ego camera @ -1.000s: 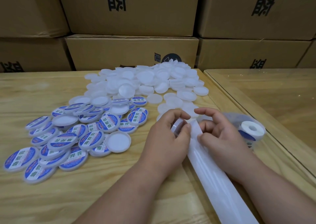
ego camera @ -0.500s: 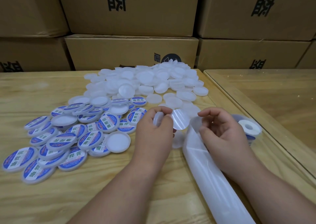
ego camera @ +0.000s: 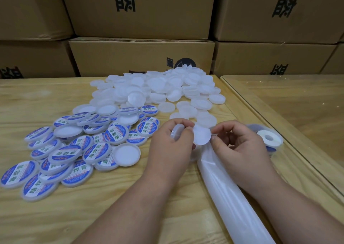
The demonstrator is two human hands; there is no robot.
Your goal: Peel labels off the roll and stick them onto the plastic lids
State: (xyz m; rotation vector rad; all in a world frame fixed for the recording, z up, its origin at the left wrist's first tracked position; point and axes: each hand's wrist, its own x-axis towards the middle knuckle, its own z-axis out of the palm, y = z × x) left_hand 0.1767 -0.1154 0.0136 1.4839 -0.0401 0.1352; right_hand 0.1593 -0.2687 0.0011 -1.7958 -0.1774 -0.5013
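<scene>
My left hand grips a white plastic lid on edge and pinches a round label, its pale back side facing me. My right hand has its fingertips at the label's right edge, over the white backing strip that runs toward me. The label roll lies flat just right of my right hand. A heap of bare white lids covers the table's far middle. Labelled blue lids lie in a pile at the left.
Both piles sit on a wooden table. A second, glass-topped table adjoins it on the right. Stacked cardboard boxes wall off the far edge.
My left hand lifted the lid and the peeled label off the backing strip. My right hand came up from the strip to the label's edge.
</scene>
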